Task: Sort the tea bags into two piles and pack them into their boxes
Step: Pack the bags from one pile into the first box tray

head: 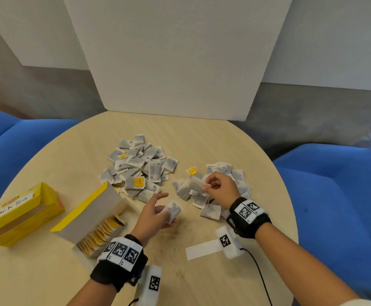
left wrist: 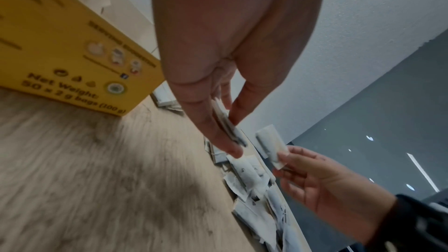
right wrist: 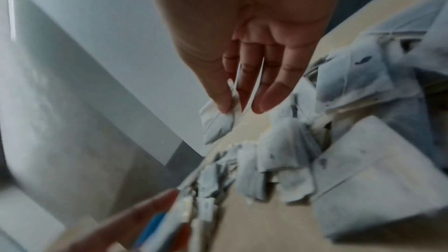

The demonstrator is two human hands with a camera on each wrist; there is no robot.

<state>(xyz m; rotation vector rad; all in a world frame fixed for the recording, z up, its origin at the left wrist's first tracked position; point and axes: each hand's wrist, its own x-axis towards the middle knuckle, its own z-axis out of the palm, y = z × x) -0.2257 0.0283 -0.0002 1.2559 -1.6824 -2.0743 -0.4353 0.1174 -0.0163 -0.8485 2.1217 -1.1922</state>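
Observation:
A large pile of grey tea bags [head: 140,168], a few with yellow tags, lies mid-table. A smaller pile [head: 211,208] lies to its right. My right hand [head: 207,186] hovers over the smaller pile and pinches one grey tea bag [head: 196,183], seen close in the right wrist view [right wrist: 217,124]. My left hand [head: 164,209] is raised between the piles and the open box [head: 96,217], holding a thin stack of tea bags [head: 173,210] between thumb and fingers [left wrist: 218,131]. The open box holds a row of yellow-tagged bags. A second yellow box [head: 18,215], labelled Black Tea, lies at the left.
A white foam board [head: 169,62] stands at the round table's [head: 47,272] far edge. Blue chairs [head: 335,195] flank the table. A white paper strip [head: 202,249] lies near the front, beside a black cable [head: 259,270].

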